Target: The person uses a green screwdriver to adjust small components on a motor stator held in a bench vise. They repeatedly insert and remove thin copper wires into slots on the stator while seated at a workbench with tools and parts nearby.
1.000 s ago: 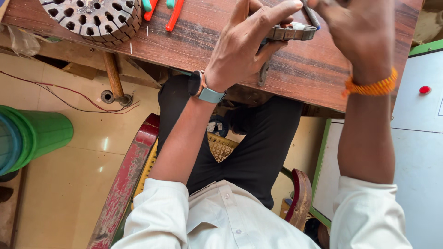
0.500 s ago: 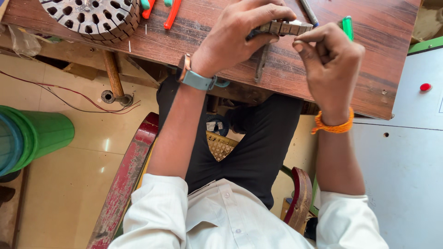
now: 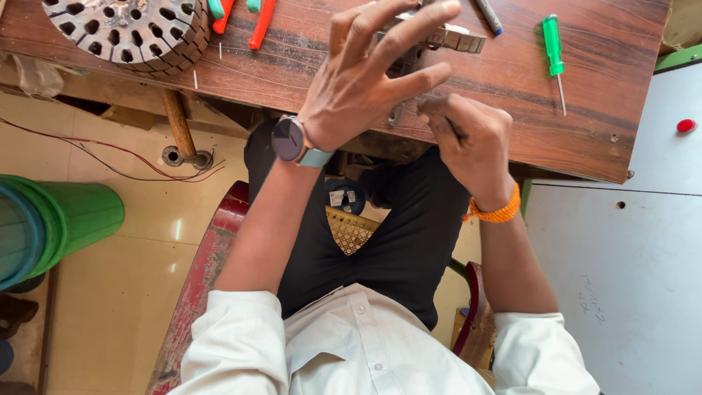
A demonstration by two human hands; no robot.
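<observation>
Over the wooden table (image 3: 219,69), left hand (image 3: 365,80) grips a level, crosswise metal piece (image 3: 457,36).

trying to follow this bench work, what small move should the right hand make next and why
Probably bring the right hand up to the metal part. The left hand holds that part above the wooden table, fingers spread over it, while the right hand sits lower at the table's near edge, closed, apparently apart from the part. What it pinches, if anything, is hidden.

Bare wood between hands and green screwdriver (image 3: 553,45), slotted metal disc (image 3: 124,29) blocking far left
</observation>
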